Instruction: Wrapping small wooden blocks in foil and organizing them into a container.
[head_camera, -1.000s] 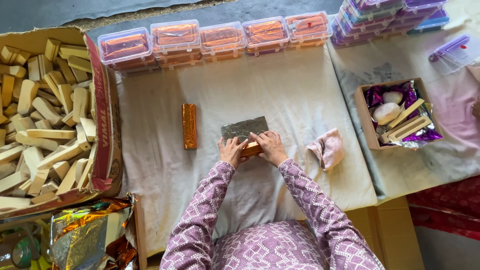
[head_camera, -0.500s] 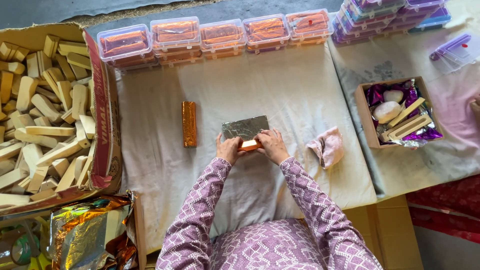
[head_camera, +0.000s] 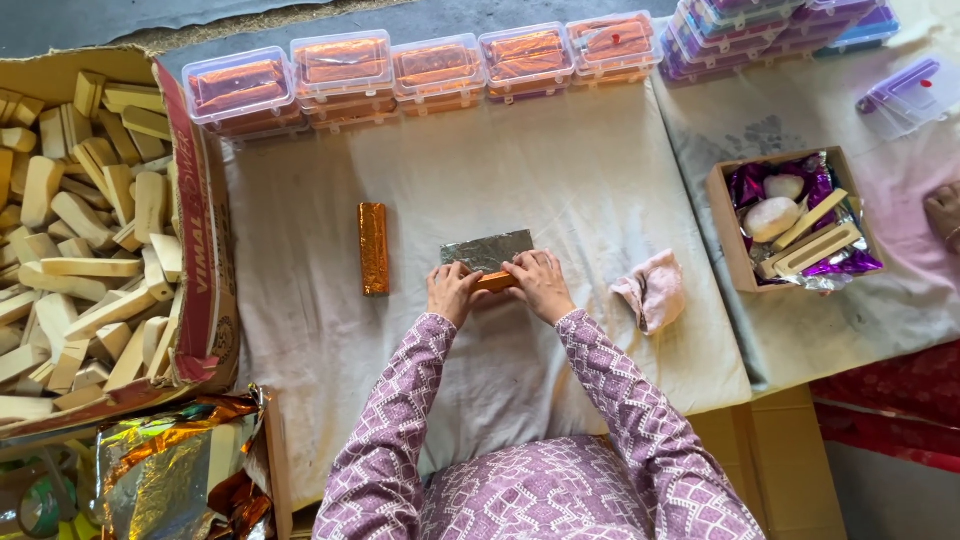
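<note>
Both hands, the left hand (head_camera: 452, 292) and right hand (head_camera: 541, 285), close their fingers on the two ends of an orange foil-wrapped bar (head_camera: 496, 282) lying crosswise between them, equally near each, with the silver foil sheet (head_camera: 487, 250) spread just beyond the fingertips.

Small packing workshop, cloth-covered table (head_camera: 600, 180), big cardboard box (head_camera: 205, 260) of bare wooden blocks (head_camera: 70, 240) at left, row of clear plastic tubs (head_camera: 430, 65) with orange-wrapped bars along far edge, foil sheets (head_camera: 170, 470) near left
</note>
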